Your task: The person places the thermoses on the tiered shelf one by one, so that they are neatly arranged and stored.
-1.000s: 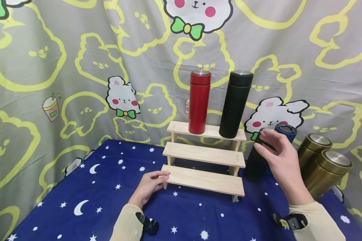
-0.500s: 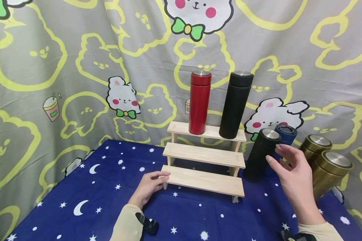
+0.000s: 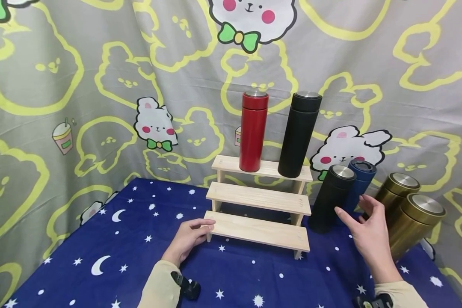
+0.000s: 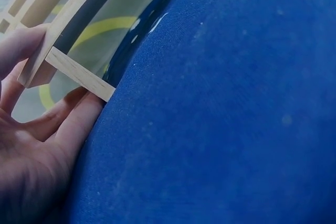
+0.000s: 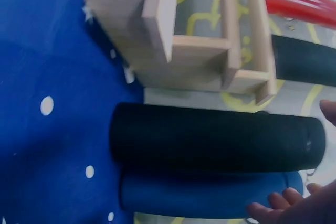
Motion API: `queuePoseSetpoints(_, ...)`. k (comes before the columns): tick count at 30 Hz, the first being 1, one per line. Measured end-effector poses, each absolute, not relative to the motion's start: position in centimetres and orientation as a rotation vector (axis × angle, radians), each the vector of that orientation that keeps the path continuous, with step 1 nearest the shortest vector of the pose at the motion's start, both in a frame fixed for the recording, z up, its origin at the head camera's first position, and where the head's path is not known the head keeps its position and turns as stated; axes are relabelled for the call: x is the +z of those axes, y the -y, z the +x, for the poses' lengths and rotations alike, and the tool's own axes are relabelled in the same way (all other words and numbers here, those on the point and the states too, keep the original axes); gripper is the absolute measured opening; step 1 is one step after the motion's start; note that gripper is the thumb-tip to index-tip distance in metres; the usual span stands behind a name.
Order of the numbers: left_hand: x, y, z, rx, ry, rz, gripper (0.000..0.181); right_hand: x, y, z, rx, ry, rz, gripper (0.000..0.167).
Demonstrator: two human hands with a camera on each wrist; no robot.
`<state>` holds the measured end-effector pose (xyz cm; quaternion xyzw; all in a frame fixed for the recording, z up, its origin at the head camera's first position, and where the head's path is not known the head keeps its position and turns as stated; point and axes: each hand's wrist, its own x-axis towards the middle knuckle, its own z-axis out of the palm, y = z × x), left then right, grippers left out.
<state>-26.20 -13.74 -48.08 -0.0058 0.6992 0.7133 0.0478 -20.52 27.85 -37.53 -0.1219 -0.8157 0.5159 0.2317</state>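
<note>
A three-step wooden display stand (image 3: 258, 199) stands on the blue cloth. My left hand (image 3: 188, 237) holds the left end of its lowest step; in the left wrist view the thumb (image 4: 23, 45) lies on the board and the other fingers are by the leg. A red flask (image 3: 254, 132) and a tall black flask (image 3: 299, 134) stand on the top step. Right of the stand, a black flask (image 3: 331, 201) partly hides a blue flask (image 3: 363, 173). My right hand (image 3: 371, 239) is beside these two, thumb and fingers spread, gripping nothing.
Two gold flasks (image 3: 417, 222) stand at the far right, behind and beside my right hand. A patterned curtain (image 3: 192, 85) hangs close behind the stand. The star-patterned blue cloth (image 3: 131, 231) covers the table.
My right hand has moved away from the black flask's top, rightward and then lower, uncovering its lid. My left hand has stayed on the stand.
</note>
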Motion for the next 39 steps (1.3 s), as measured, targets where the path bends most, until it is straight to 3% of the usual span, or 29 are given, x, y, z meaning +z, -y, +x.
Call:
queuePoseSetpoints(14, -47.7, 13.8, -26.2, 2.155, -2.142, -0.022, 0.03, -39.7, -27.6, -22.5, 1.492, 2.27, -0.456, 0.092)
queuePoseSetpoints(39, -47.6, 13.9, -25.9, 2.149, -2.144, -0.023, 0.03, -42.4, -27.2, -25.2, 1.474, 2.273, -0.492, 0.092)
